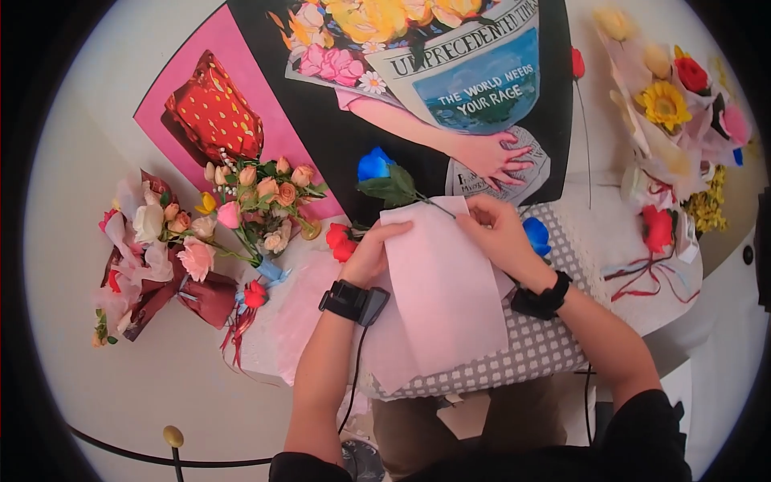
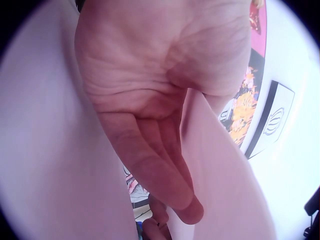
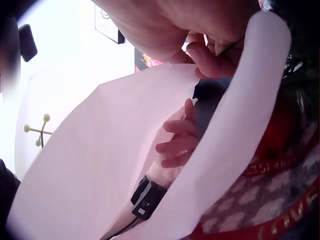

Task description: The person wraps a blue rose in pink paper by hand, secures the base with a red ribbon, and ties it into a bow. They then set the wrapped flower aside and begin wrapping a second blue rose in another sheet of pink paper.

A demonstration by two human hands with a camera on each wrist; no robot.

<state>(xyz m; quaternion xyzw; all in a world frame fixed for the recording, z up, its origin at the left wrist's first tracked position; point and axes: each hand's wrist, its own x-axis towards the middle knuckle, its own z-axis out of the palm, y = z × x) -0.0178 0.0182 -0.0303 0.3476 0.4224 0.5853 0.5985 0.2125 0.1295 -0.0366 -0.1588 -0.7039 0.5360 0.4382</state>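
Note:
A sheet of pink wrapping paper (image 1: 446, 289) hangs between the two hands, curved, over a patterned cloth. My left hand (image 1: 371, 251) holds its upper left edge, thumb in front; in the left wrist view the fingers (image 2: 155, 170) reach down behind the sheet. At the upper right, my right hand (image 1: 502, 241) pinches the thin stem of a blue artificial rose (image 1: 375, 165). This rose slants up to the left above the paper, its green leaves (image 1: 391, 189) near the top edge. Part of the dark stem (image 3: 232, 46) shows between the right fingers in the right wrist view.
Another blue rose (image 1: 536, 236) lies beside the right hand, and a red flower (image 1: 340, 242) beside the left. Bouquets stand at left (image 1: 185, 249) and right (image 1: 666, 104). Red ribbons (image 1: 654, 277) trail at the right. A flower poster (image 1: 450, 88) stands behind the grey-white cloth (image 1: 554, 345).

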